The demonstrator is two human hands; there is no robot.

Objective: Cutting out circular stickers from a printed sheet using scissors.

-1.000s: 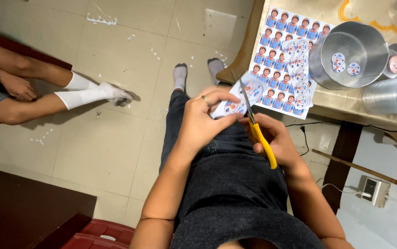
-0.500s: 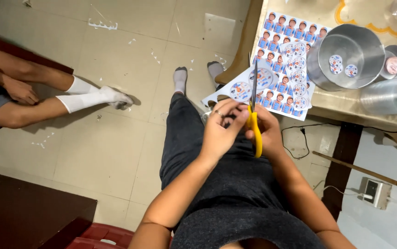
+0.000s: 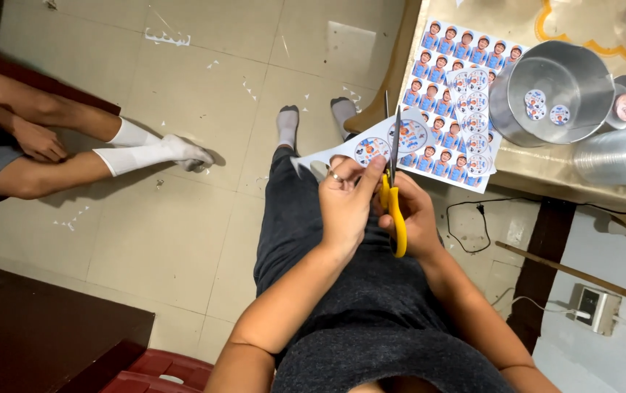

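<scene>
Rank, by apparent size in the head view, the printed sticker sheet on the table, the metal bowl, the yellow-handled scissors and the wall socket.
1. Printed sticker sheet
2. Metal bowl
3. Yellow-handled scissors, unsure: held nearer the camera in the right hand, so they look bigger
4. Wall socket

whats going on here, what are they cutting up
A seated person is cutting round printed stickers out of a paper sheet. The left hand holds the paper strip with round pictures, and the right hand works yellow-handled scissors, blades pointing up into the paper. On the table to the right lie a full sticker sheet, a metal bowl with a few cut rounds, and stacked clear cups. Paper scraps dot the floor, where another person's legs stretch out.
</scene>
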